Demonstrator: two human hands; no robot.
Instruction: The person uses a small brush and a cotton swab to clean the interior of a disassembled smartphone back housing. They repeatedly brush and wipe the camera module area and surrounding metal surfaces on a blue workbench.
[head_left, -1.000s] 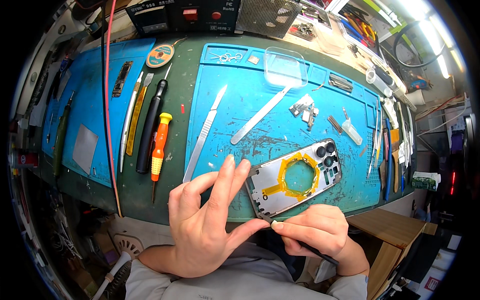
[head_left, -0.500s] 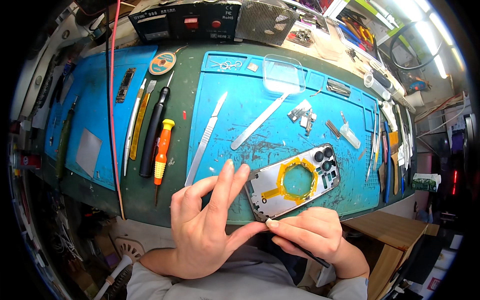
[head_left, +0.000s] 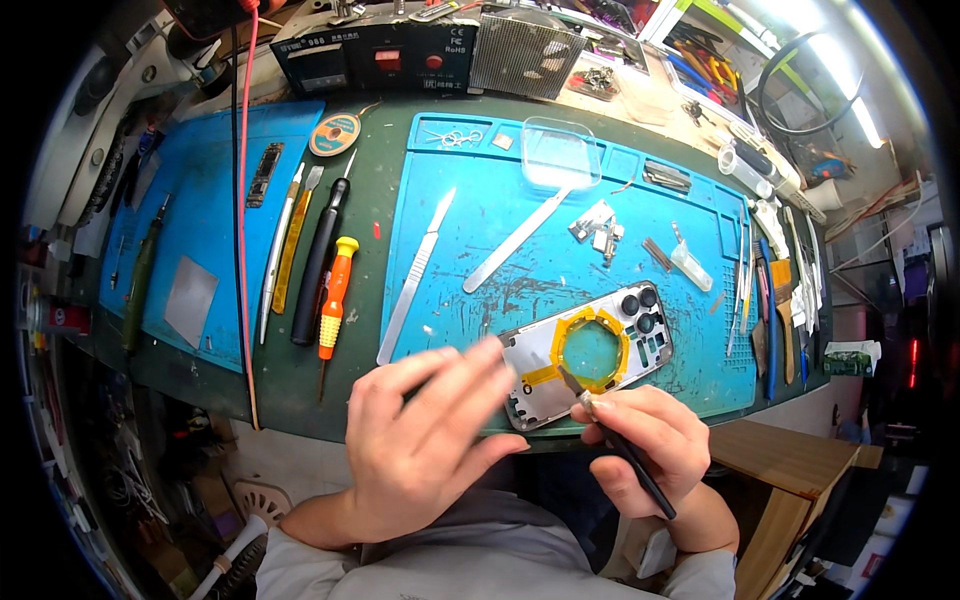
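Note:
In my right hand [head_left: 665,435] is a slim black-handled knife [head_left: 640,475], its flat blade pointing up and left over the phone back housing [head_left: 535,345]. The housing lies tilted on the blue mat, silver, with black camera rings at its upper right. Yellow tape [head_left: 622,370] frames a round opening in its middle, and the blade tip is at the tape's lower left edge; contact cannot be made out. My left hand [head_left: 420,450] holds nothing, its fingers stretched out and thumb apart, slightly blurred, beside the housing's left end.
On the blue work mat [head_left: 480,350] lie a scalpel [head_left: 415,285], a flat metal spatula [head_left: 515,245], small metal parts [head_left: 600,230] and a clear plastic box [head_left: 560,155]. Left of it are an orange-yellow screwdriver [head_left: 337,295] and other slim tools. A black power unit [head_left: 375,60] stands behind.
My right hand has moved the knife from the housing's lower left corner up to the yellow tape. My left thumb has come away from the blade. The view has shifted slightly.

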